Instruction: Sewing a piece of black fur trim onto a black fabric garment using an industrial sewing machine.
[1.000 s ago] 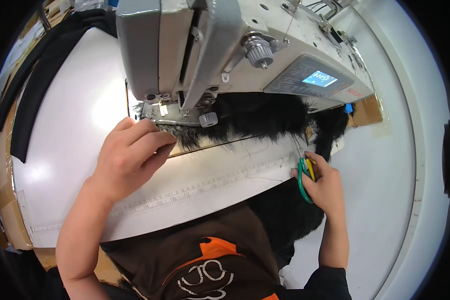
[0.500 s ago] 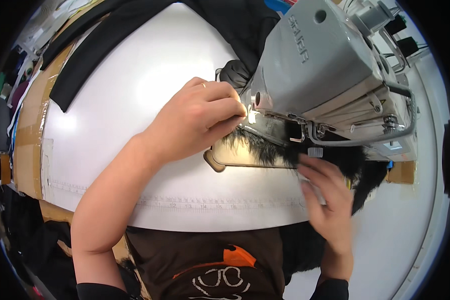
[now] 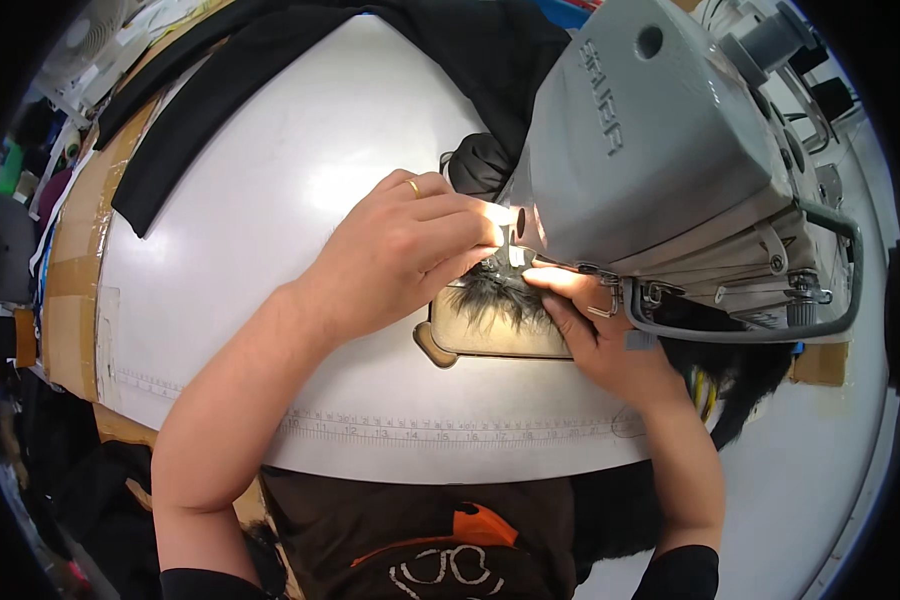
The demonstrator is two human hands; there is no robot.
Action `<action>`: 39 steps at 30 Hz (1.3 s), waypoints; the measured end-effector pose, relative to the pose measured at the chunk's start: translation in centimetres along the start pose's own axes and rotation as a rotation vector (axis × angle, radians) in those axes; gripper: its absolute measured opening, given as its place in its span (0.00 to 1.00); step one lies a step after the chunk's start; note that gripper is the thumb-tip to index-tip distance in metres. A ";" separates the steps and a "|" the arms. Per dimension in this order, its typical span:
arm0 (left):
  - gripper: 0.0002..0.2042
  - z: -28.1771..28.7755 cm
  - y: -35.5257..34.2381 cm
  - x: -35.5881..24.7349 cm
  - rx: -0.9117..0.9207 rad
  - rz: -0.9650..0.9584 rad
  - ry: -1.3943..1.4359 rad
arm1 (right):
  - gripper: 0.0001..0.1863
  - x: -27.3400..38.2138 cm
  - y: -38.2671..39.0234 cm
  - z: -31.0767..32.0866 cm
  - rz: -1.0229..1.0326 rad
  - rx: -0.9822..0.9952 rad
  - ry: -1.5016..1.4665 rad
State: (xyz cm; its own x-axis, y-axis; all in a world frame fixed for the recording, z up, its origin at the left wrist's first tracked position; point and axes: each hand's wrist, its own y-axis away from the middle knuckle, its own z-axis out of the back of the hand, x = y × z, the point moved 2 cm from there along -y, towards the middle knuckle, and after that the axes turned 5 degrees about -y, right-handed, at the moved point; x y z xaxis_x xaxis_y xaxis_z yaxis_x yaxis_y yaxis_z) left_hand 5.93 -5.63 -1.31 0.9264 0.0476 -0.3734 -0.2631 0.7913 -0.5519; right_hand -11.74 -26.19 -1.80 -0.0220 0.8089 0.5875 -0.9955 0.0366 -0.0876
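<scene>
A grey industrial sewing machine (image 3: 650, 130) has its lit needle area just left of the middle of the picture. My left hand (image 3: 400, 235), with a ring on one finger, is closed in a pinch beside the needle; its fingertips hide what they hold. Under the presser foot lies a strip of black fur fabric (image 3: 495, 298), its hairs spread over the metal bed plate (image 3: 515, 340). From the right, my right hand (image 3: 610, 325) grips that fur near the foot, index finger forward and thumb toward me. More black fur (image 3: 755, 375) trails off beyond my right wrist.
A black garment (image 3: 240, 85) is spread along the far side of the white table (image 3: 230, 340). Near my body runs a printed ruler scale (image 3: 440, 430). Taped cardboard (image 3: 75, 300) borders the left edge. A metal guard bar (image 3: 855, 270) juts from the machine.
My right hand has moved up and left, from reaching over the table to gripping the fur beside the presser foot. My left hand stays at the needle. The whole view has shifted slightly.
</scene>
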 end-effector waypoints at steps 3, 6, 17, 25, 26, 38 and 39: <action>0.05 -0.3 0.0 -0.1 -0.007 -0.041 -0.036 | 0.14 0.8 0.0 1.1 0.060 0.020 0.042; 0.05 -0.5 -0.2 -1.1 0.001 -0.082 -0.103 | 0.14 1.2 0.2 1.2 0.111 -0.004 -0.064; 0.06 -1.4 0.0 -0.3 -0.044 -0.030 -0.027 | 0.13 2.4 -1.0 -0.5 0.227 -0.121 0.038; 0.06 -2.0 0.3 0.7 -0.003 0.059 0.102 | 0.08 3.4 -1.6 0.1 0.030 -0.098 -0.082; 0.05 -2.0 0.2 0.7 0.019 0.095 0.121 | 0.08 3.4 -1.7 0.2 0.023 -0.107 -0.095; 0.04 -1.6 -0.8 0.4 0.262 0.201 0.087 | 0.07 2.4 -1.3 -0.4 -0.112 -0.114 -0.175; 0.04 -1.5 -0.9 0.4 0.390 0.230 0.075 | 0.07 2.3 -1.3 -0.3 -0.101 -0.108 -0.162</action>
State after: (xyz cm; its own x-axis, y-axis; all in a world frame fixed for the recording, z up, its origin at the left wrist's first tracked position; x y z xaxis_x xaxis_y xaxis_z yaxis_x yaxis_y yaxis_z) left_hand 6.17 -7.27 -2.08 0.8303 0.2158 -0.5139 -0.3251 0.9364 -0.1319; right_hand -10.48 -24.19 -0.61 0.0542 0.6933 0.7186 -0.9779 0.1823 -0.1021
